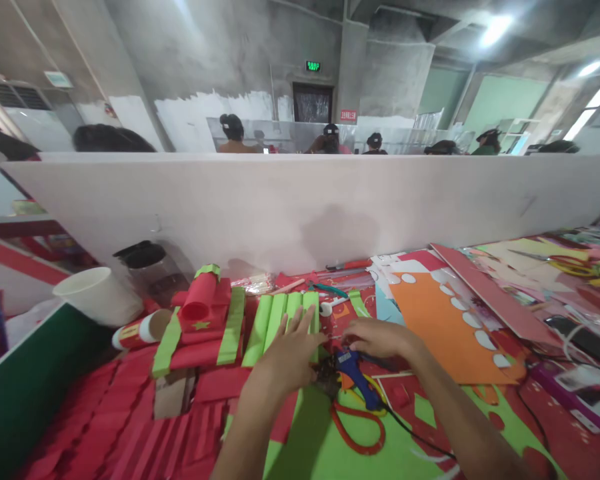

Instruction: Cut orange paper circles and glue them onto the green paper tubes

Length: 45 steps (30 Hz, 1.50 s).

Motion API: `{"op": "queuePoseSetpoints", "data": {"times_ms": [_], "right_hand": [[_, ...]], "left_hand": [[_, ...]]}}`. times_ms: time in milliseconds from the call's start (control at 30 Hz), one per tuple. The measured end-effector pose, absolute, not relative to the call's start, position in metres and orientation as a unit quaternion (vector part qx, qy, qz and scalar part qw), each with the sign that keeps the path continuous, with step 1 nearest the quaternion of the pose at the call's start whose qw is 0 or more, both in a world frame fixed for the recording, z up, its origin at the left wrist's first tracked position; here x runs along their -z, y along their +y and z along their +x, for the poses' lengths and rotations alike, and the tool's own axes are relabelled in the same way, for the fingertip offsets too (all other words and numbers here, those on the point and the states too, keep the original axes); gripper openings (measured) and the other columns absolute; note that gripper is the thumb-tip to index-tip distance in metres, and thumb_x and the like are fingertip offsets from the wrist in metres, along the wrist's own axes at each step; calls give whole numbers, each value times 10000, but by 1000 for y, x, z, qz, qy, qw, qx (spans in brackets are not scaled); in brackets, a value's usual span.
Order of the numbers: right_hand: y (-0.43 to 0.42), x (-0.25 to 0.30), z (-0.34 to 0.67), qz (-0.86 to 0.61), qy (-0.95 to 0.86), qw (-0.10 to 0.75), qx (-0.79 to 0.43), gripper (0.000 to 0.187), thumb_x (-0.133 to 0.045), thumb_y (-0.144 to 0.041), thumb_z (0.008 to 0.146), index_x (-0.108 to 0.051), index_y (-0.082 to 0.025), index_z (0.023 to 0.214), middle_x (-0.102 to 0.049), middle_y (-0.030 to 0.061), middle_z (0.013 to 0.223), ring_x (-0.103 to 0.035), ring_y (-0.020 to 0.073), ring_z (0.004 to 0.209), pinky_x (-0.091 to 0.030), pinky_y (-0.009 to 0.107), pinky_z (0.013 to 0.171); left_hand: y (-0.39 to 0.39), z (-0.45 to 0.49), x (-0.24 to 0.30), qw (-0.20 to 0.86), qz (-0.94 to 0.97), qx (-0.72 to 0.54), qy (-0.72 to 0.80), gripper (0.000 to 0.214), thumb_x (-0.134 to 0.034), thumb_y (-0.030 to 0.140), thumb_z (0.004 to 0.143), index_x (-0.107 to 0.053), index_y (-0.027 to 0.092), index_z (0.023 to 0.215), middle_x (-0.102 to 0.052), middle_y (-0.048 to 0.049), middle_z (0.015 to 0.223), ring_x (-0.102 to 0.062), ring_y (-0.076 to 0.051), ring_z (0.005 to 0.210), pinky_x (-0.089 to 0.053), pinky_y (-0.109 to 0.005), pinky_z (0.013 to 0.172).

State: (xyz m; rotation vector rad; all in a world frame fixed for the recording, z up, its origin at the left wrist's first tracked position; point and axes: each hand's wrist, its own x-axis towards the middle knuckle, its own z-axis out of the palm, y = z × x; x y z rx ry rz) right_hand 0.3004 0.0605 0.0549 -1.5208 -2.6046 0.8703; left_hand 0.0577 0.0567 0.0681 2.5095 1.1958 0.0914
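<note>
My left hand (290, 353) lies flat with its fingers stretched out on several folded green paper strips (280, 317). My right hand (380, 337) rests just right of it, fingers curled down over the top of a blue glue gun (355, 377) lying on the table. Red-handled scissors (357, 427) lie under the glue gun on green paper. A red paper roll (199, 300) with a green band sits on red and green paper to the left.
A white partition wall (300, 207) closes the back of the table. A white paper cup (97, 293) and a dark jar (147, 267) stand at left. An orange sheet with white ovals (445, 327) lies right. Other people sit beyond the partition.
</note>
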Motion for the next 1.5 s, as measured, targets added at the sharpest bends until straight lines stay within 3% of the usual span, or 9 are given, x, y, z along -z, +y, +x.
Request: {"op": "queuePoseSetpoints", "data": {"times_ms": [133,333,500,600,800,933,1067,1233,1500], "right_hand": [[59,-59,300,-473,-839,-1,-271,228,-616,-161,859,-747,-211,1039,-692,87,1033,-636,250,946,-472,320,794],[55,-68,297,-512,-804,-54,-299,314,-804,-331,730,-708,-213,1004,-668,24,857,-593,205,725,-378,262,579],[56,-66,293,-519,-795,-52,-309,233,-834,-288,679,-668,-205,820,-609,-20,717,-540,167,642,-326,253,537],[59,-60,296,-514,-790,-46,-331,230,-822,-264,679,-660,-201,829,-602,-28,706,-540,159,626,-341,255,541],[67,-52,312,-455,-744,54,-486,455,-861,-336,652,-559,-203,965,-620,-23,822,-601,175,776,-459,256,646],[61,-64,314,-396,-727,111,-550,488,-873,-361,666,-498,-214,941,-575,-41,815,-559,126,697,-455,230,607],[48,-86,306,-354,-757,174,-521,402,-838,-280,706,-498,-212,910,-572,-23,891,-544,122,760,-462,235,684],[36,-105,299,-355,-784,230,-454,347,-805,-195,700,-494,-207,853,-530,-33,850,-518,120,771,-453,231,710],[35,-96,282,-333,-765,225,-503,359,-819,-252,721,-513,-209,904,-578,-19,879,-578,139,796,-492,269,749]], "left_hand": [[61,62,-63,143,888,-54,433,461,-620,-4,707,-704,247,1085,-224,-92,1658,-169,-381,1519,-183,-615,1197],[59,74,-69,105,896,-67,425,438,-552,14,775,-673,193,1156,-372,-155,1584,-220,-365,1515,-220,-570,1198],[51,88,-69,161,920,-62,352,155,-584,167,822,-710,192,908,-724,-130,1010,-656,-318,1096,-468,-410,982],[50,90,-65,199,915,-60,347,124,-584,182,822,-706,206,829,-719,-108,837,-691,-291,893,-496,-337,810],[52,84,-77,243,903,-52,351,191,-646,349,843,-699,202,952,-723,-107,924,-675,-284,920,-481,-317,781],[47,80,-100,269,903,12,336,289,-659,472,836,-689,203,937,-719,-87,899,-668,-267,859,-454,-300,690],[36,78,-117,237,899,15,367,264,-634,466,841,-665,212,901,-700,-64,866,-638,-239,773,-391,-288,596],[22,73,-128,152,905,-23,396,228,-591,432,869,-630,208,894,-683,-67,890,-626,-243,820,-412,-304,668],[20,63,-135,147,902,16,405,164,-601,370,833,-644,212,843,-690,-60,835,-638,-236,779,-412,-304,644]]}}
